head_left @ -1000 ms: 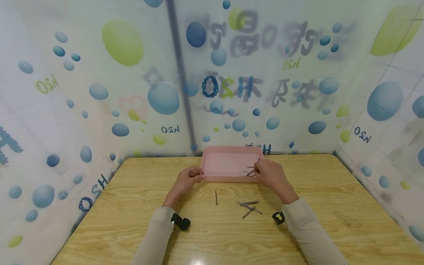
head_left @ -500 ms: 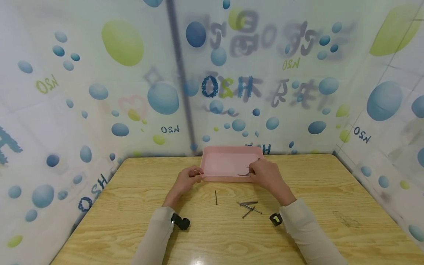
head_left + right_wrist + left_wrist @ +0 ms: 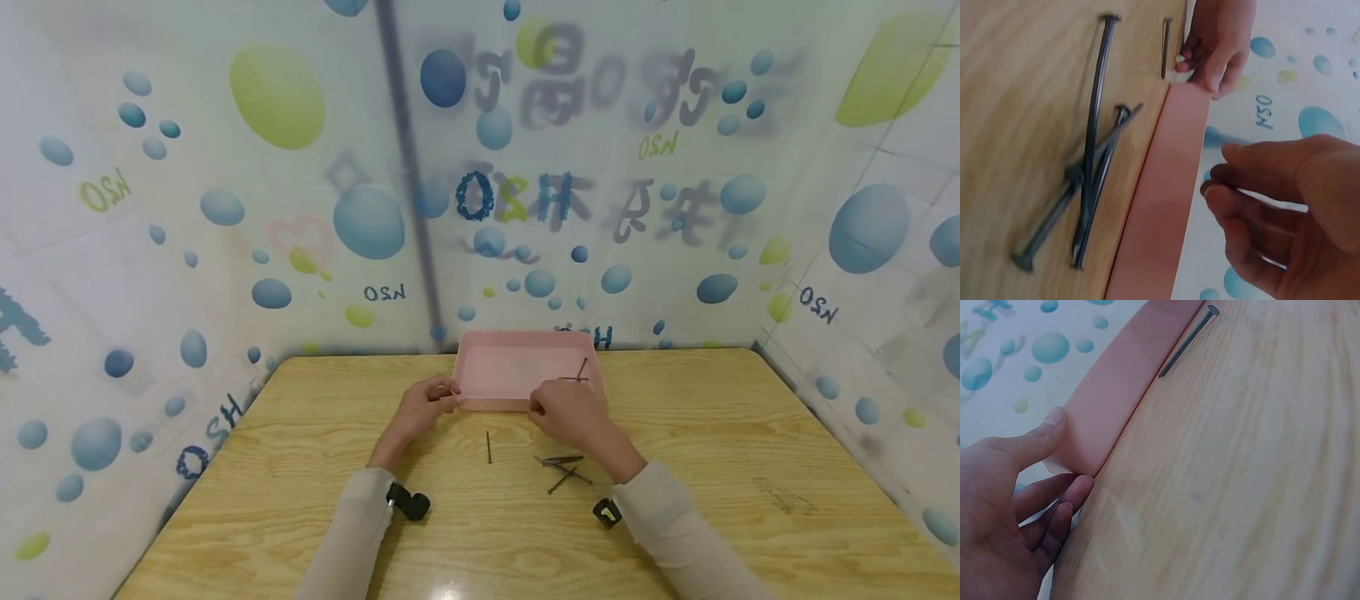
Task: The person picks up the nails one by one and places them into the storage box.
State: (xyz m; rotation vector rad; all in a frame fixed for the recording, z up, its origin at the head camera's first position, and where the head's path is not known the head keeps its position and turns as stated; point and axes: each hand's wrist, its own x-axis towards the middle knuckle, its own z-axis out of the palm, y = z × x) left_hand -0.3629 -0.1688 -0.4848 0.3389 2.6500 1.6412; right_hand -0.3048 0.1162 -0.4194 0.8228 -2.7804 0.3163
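Note:
A pink tray (image 3: 491, 371) lies at the table's far edge. My left hand (image 3: 426, 408) grips its near left corner, the thumb (image 3: 1055, 419) against the outer wall and the fingers curled by the lower corner. My right hand (image 3: 573, 412) hovers over the tray's near rim, fingers loosely bent with no object visible between them in the right wrist view. Two nails (image 3: 576, 378) show inside the tray at the right; part of the tray floor is hidden by this hand. Several nails (image 3: 562, 472) lie crossed in a pile on the table in front of the tray.
One single nail (image 3: 489, 447) lies apart on the wooden table (image 3: 480, 533), left of the pile. A wall sheet (image 3: 480, 275) printed with blue and green spots stands right behind the tray.
My right hand has moved left and toward me, from the nails in the tray to its near rim. The left hand has stayed at the corner.

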